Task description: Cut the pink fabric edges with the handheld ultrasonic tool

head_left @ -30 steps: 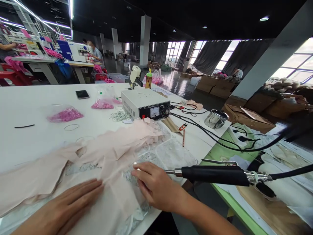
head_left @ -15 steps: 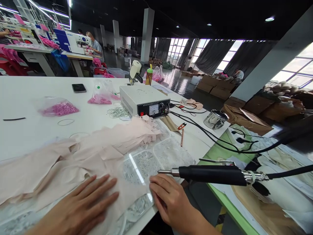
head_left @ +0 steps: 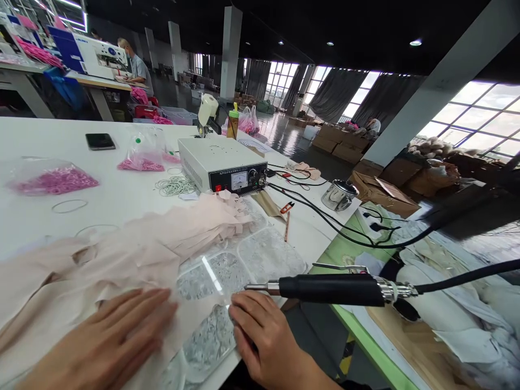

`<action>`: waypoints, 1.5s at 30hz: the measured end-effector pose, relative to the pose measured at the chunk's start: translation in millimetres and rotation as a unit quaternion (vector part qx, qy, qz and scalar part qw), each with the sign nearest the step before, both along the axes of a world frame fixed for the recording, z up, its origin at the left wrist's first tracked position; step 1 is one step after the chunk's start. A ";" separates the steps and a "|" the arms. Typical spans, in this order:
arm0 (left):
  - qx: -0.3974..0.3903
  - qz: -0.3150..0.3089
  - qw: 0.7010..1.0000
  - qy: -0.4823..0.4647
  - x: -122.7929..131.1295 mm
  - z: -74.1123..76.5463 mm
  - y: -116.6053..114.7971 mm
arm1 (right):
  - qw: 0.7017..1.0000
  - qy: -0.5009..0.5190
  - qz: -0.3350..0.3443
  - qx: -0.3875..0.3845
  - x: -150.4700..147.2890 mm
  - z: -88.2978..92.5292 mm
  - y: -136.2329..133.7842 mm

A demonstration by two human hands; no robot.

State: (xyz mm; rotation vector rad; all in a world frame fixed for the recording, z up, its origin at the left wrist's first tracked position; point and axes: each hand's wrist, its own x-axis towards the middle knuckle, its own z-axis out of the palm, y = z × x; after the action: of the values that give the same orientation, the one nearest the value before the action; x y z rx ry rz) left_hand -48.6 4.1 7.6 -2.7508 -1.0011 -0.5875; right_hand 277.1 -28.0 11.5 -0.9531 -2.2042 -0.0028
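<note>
Daylight enters through the tall windows [head_left: 467, 111] at the back and right, their panes pale and partly washed out. Tube lights [head_left: 70, 4] glow at the upper left, and a round lamp [head_left: 415, 43] shines from the nearly black ceiling [head_left: 325, 19]. The white table [head_left: 38, 138] is bright, with only soft shadows. A hard white streak of glare crosses the glossy mat [head_left: 276, 253], and window reflections gleam on the dim floor [head_left: 289, 145]. Motion smears the left hand [head_left: 111, 338]; the right hand [head_left: 266, 333] is sharper. At the right edge, a dark shape [head_left: 481, 208] blurs, and the wide lens appears to tilt a pillar [head_left: 441, 89].
</note>
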 end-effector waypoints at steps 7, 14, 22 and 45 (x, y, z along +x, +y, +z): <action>0.007 -0.128 0.987 0.100 29.4 -3.9 -10.8 | 1.000 0.025 -0.007 0.008 10.9 -6.5 -3.7; -0.022 -0.145 0.982 0.118 33.6 15.6 3.5 | 0.999 0.002 -0.021 0.032 9.8 -12.1 -2.1; -0.087 -0.156 0.976 0.121 36.2 14.6 8.1 | 0.993 -0.006 -0.100 0.062 5.3 -28.6 -4.6; -0.168 -0.241 0.951 0.091 79.3 42.0 38.5 | 0.778 0.549 -0.196 -0.234 54.2 -39.0 -16.9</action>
State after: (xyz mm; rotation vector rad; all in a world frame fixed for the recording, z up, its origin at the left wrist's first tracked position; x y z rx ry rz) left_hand 30.7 42.5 49.5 -3.3035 -0.4095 -0.2191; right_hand 331.4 -44.9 -27.5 -1.2216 -0.8931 0.7497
